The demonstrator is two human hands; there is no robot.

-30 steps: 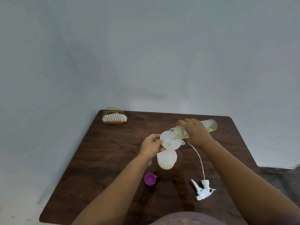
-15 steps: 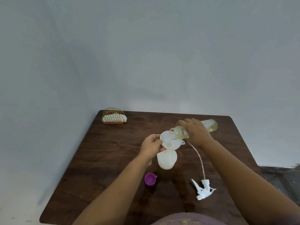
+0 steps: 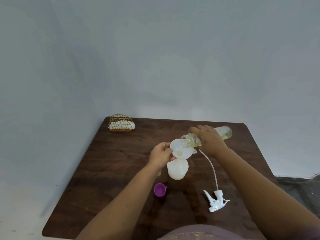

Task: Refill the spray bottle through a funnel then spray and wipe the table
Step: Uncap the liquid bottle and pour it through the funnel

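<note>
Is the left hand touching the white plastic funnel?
Touching. The head view shows the left hand with fingers and thumb pinching the rim of the white plastic funnel.

- A plain pale grey-blue wall [image 3: 155, 58] fills everything from my 10 to my 2 o'clock, evenly and softly lit.
- A dark brown wooden table [image 3: 110, 170] with rounded corners stands before me, its far edge against that wall.
- At my 3 o'clock, a strip of dark floor [image 3: 301, 186] shows beside the table.
</note>
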